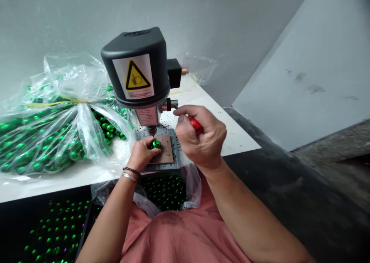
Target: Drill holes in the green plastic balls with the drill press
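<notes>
A dark drill press (135,68) with a yellow warning label stands on the white table. Beneath its bit, a shiny green ball (156,144) rests on a brown board (166,151) over the grey machine base (175,161). My left hand (141,154) pinches the ball between thumb and fingers, with the bit's tip right at the ball. My right hand (200,135) is closed around the red handle (196,125) on the machine's right side.
A tied clear bag (66,128) full of green balls lies on the table (228,128) at left. An open bag of green balls (166,189) sits below the table edge. More green pieces lie in a black tray (17,224) at lower left. Dark shavings surround the base.
</notes>
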A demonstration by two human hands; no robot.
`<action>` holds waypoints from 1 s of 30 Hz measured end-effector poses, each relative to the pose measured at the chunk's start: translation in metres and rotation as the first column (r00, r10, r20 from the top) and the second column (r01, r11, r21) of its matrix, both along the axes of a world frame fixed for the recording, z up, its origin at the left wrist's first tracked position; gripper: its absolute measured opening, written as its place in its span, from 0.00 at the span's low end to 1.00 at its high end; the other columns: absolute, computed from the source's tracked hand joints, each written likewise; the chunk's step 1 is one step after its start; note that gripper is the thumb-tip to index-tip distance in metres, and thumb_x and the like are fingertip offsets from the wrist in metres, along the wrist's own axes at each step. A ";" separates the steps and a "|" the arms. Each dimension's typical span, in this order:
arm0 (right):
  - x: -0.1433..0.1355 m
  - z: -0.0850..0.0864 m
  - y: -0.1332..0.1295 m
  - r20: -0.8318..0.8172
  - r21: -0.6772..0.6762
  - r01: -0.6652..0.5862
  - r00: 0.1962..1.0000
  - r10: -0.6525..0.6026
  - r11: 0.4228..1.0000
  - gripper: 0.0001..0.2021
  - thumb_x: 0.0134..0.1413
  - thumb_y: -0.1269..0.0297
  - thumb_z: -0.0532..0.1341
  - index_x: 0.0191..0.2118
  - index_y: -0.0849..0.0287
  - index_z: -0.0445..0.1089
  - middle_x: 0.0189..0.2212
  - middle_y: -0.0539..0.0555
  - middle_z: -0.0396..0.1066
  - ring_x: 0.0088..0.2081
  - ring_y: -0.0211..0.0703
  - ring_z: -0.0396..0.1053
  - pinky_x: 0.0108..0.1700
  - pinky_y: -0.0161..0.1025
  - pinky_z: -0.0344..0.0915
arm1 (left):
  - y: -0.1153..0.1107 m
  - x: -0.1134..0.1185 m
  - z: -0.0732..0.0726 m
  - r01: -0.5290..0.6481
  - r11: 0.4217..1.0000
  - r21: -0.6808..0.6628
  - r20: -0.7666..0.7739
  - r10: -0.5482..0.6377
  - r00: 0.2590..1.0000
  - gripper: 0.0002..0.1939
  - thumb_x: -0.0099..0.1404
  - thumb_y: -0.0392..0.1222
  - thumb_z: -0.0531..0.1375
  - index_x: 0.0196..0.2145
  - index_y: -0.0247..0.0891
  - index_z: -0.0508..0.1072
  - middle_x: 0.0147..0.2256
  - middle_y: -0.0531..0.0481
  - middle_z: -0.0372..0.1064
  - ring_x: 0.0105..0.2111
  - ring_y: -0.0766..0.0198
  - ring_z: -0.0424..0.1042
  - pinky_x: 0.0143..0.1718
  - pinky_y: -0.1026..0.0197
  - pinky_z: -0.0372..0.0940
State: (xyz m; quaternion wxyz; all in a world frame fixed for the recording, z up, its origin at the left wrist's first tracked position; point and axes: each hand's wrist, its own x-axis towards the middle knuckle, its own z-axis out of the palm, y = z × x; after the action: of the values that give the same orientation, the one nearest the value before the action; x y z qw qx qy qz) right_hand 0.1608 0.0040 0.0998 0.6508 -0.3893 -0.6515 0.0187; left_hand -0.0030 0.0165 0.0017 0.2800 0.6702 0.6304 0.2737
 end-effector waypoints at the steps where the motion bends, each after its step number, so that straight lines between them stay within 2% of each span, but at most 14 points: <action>1: 0.000 -0.004 -0.001 0.014 0.010 0.010 1.000 -0.010 1.000 0.08 0.48 0.70 0.54 0.30 0.59 0.70 0.15 0.45 0.59 0.23 0.31 0.61 0.27 0.31 0.61 | 0.000 0.000 0.001 0.002 1.000 0.011 -0.010 -0.002 1.000 0.19 0.49 0.39 0.61 0.41 0.38 0.74 0.35 0.52 0.73 0.36 0.62 0.68 0.40 0.61 0.62; 6: -0.001 -0.016 -0.002 0.020 0.044 0.036 0.999 -0.037 0.998 0.08 0.49 0.70 0.54 0.32 0.59 0.69 0.19 0.46 0.65 0.22 0.30 0.61 0.25 0.32 0.60 | -0.002 -0.001 -0.001 0.026 0.999 0.044 -0.011 -0.025 1.000 0.14 0.51 0.41 0.59 0.38 0.37 0.74 0.32 0.52 0.72 0.35 0.63 0.68 0.39 0.62 0.61; 10: -0.003 -0.024 -0.002 0.018 0.082 0.039 0.999 -0.040 0.996 0.08 0.48 0.73 0.54 0.33 0.59 0.69 0.25 0.47 0.69 0.23 0.29 0.61 0.25 0.31 0.60 | -0.002 -0.002 -0.002 0.022 0.999 0.040 0.019 -0.022 1.000 0.18 0.51 0.40 0.60 0.41 0.38 0.73 0.35 0.52 0.73 0.37 0.62 0.68 0.41 0.61 0.61; 14: -0.003 -0.030 -0.001 0.012 0.078 0.023 1.000 -0.024 0.997 0.09 0.47 0.74 0.55 0.34 0.58 0.69 0.25 0.47 0.67 0.23 0.29 0.61 0.26 0.32 0.59 | -0.002 -0.001 -0.002 0.012 0.998 0.065 0.012 -0.012 1.000 0.19 0.50 0.39 0.61 0.42 0.38 0.73 0.37 0.50 0.73 0.39 0.61 0.69 0.44 0.60 0.61; 18: -0.003 -0.042 -0.001 -0.001 0.050 -0.003 1.000 0.003 0.999 0.09 0.46 0.74 0.55 0.34 0.57 0.69 0.25 0.47 0.66 0.25 0.31 0.62 0.27 0.33 0.60 | -0.002 -0.002 -0.003 0.002 0.997 0.073 -0.019 0.000 1.000 0.14 0.50 0.39 0.60 0.37 0.36 0.74 0.33 0.50 0.73 0.34 0.62 0.69 0.41 0.60 0.62; 22: -0.003 -0.049 -0.004 0.002 0.041 -0.039 0.999 0.039 0.998 0.07 0.46 0.73 0.55 0.31 0.58 0.68 0.23 0.49 0.65 0.26 0.33 0.63 0.27 0.33 0.61 | -0.002 -0.003 -0.005 -0.009 0.995 0.098 -0.026 0.011 1.000 0.17 0.50 0.40 0.61 0.40 0.36 0.74 0.36 0.49 0.73 0.36 0.61 0.70 0.41 0.60 0.62; 24: -0.003 -0.037 -0.002 -0.006 0.054 -0.013 1.000 0.013 0.998 0.08 0.47 0.72 0.54 0.32 0.59 0.69 0.23 0.49 0.65 0.26 0.32 0.63 0.27 0.33 0.61 | -0.002 -0.002 -0.005 -0.006 0.995 0.099 -0.013 0.007 1.000 0.17 0.50 0.40 0.61 0.40 0.37 0.74 0.36 0.49 0.73 0.36 0.61 0.70 0.41 0.60 0.62; 27: -0.005 0.001 0.005 0.004 0.056 0.091 0.996 -0.091 0.994 0.08 0.49 0.68 0.54 0.31 0.59 0.70 0.21 0.48 0.66 0.23 0.30 0.61 0.25 0.31 0.59 | -0.004 0.000 -0.003 -0.038 0.997 0.073 0.027 0.036 0.999 0.16 0.50 0.40 0.61 0.39 0.37 0.74 0.34 0.50 0.73 0.35 0.62 0.69 0.38 0.62 0.62; 30: -0.007 0.038 0.016 -0.068 -0.101 0.038 0.997 -0.045 0.994 0.10 0.51 0.64 0.54 0.28 0.60 0.71 0.16 0.46 0.62 0.18 0.27 0.56 0.21 0.29 0.55 | -0.016 -0.001 0.007 -0.118 0.993 0.010 0.069 0.117 0.991 0.18 0.51 0.42 0.60 0.41 0.35 0.72 0.33 0.50 0.73 0.33 0.63 0.69 0.35 0.63 0.62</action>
State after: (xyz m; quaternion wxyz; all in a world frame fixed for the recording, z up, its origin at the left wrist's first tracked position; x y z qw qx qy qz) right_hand 0.1540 0.0205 0.1374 0.6534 -0.4341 -0.6181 0.0515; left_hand -0.0040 0.0001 0.0086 0.2800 0.6241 0.6570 0.3168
